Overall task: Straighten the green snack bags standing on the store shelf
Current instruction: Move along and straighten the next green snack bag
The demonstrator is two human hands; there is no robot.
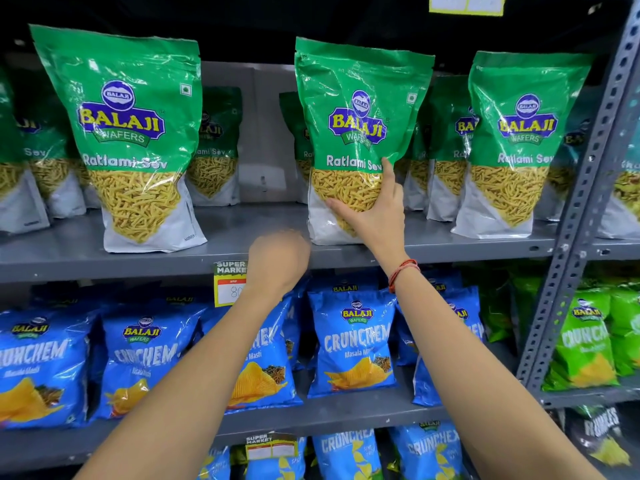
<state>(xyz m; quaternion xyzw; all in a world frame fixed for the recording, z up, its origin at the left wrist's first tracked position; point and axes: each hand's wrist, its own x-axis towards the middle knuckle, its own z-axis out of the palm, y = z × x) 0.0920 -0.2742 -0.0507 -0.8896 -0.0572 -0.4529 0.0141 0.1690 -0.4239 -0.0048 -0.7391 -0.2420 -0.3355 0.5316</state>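
Green snack bags (360, 133) stand upright on shelf (242, 251).

One head-worn wide-angle view, facing straight into the grey metal shelving unit (381, 252) at arm's reach. Upper tier sits about eye level; two lower tiers fall away beneath. Both bare forearms enter from the bottom edge. Strong barrel distortion bends the perforated grey steel upright (585, 202) at right.

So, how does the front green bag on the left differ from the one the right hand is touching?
The left green bag tilts left; no hand touches it. The middle green bag stands nearly upright, the right hand spread on its lower front. The left hand is blurred, touching neither. Both bags read Ratlami Sev and share the shelf.
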